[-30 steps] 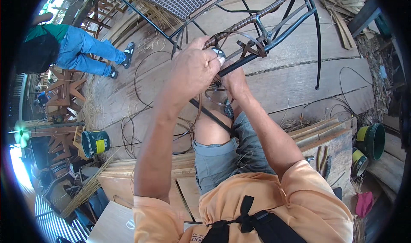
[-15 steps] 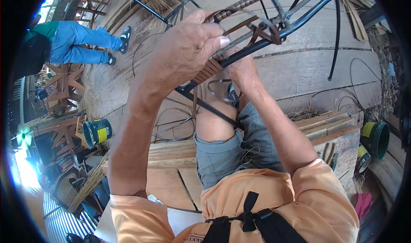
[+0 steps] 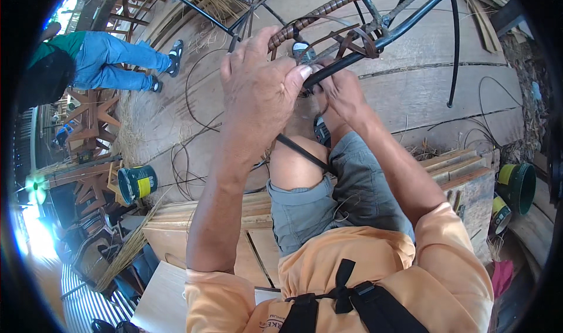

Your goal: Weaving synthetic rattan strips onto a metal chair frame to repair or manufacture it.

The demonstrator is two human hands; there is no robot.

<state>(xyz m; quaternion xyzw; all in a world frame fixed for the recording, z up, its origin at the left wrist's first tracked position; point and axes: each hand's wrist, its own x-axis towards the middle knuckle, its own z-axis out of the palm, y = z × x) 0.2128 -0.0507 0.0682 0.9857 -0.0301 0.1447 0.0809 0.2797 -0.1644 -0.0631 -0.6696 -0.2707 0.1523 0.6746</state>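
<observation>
A black metal furniture frame [image 3: 387, 39] slants across the upper middle, over my knees. Its curved upper bar has a tight brown wrapping [image 3: 322, 10]. Flat brown strips [image 3: 356, 39] loop and cross around the lower bar, with loose lengths standing off it. My left hand [image 3: 258, 78] is closed over this bar, its thumb pressed down beside it. On the bar's right side my right hand [image 3: 343, 92] is closed, with fingertips pinched close to the left thumb. What lies between those fingertips is hidden. Both hands cover the wrapped stretch of the lower bar.
A low stack of wooden boards [image 3: 451, 168] lies around my legs. Thin dark strands [image 3: 190, 151] coil on the floor. Green buckets stand left [image 3: 138, 183] and right [image 3: 516, 189]. At upper left a person in jeans [image 3: 117, 60] stands near wooden frames [image 3: 88, 122].
My left hand has shifted right and down along the bar, now covering the wrapped strips seen before. My right hand has moved slightly right. The frame has shifted slightly.
</observation>
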